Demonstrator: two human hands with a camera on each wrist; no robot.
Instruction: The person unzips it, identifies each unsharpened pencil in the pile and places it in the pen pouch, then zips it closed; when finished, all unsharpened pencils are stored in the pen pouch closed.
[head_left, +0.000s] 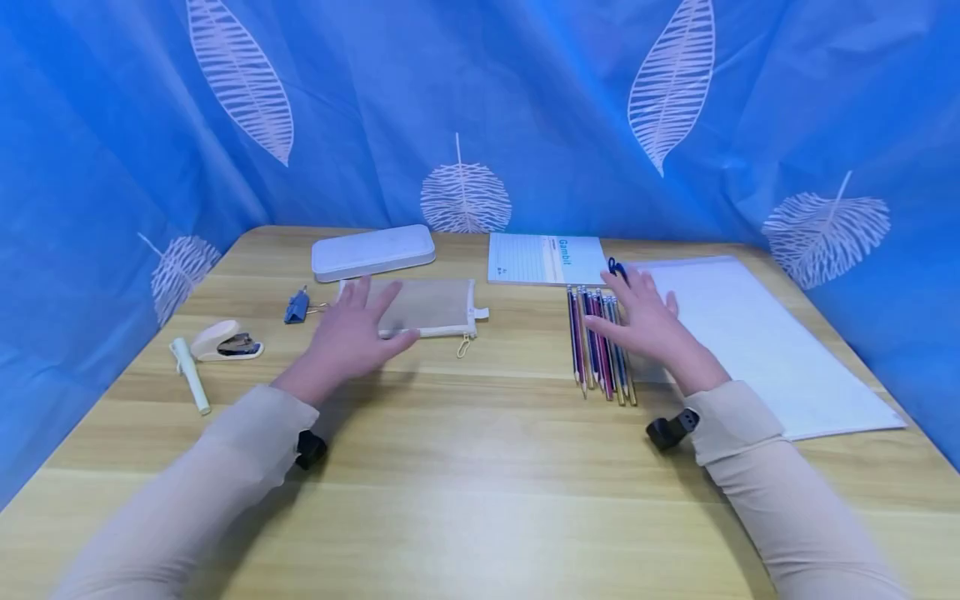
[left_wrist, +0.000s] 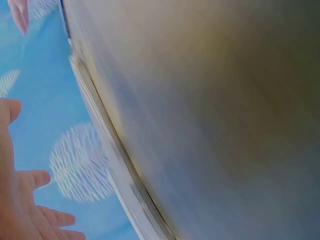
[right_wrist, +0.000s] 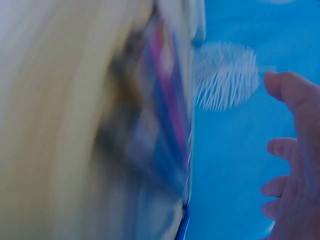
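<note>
My left hand (head_left: pixel 354 333) is held over the near-left part of a mesh zip pouch (head_left: pixel 431 308), fingers spread and nothing in them. The pouch has a white edge and a zip pull at its front right. Over a bundle of pencils (head_left: pixel 600 346) hovers my right hand (head_left: pixel 648 325), its fingers apart and holding nothing. The pencils lie side by side in dark blue, purple and gold. In the left wrist view the left hand (left_wrist: pixel 30 195) shows with separated fingers; the right wrist view shows the right hand (right_wrist: pixel 295 165) likewise, beside the blurred pencils (right_wrist: pixel 167 95).
At the back lie a white case (head_left: pixel 373 252) and a Gambit notepad (head_left: pixel 525 258). Left of the pouch are a blue binder clip (head_left: pixel 296 307), a stapler (head_left: pixel 221 342) and a pale green pen (head_left: pixel 190 377). A dark-handled item (head_left: pixel 617 268) and large white sheets (head_left: pixel 750 342) are at right.
</note>
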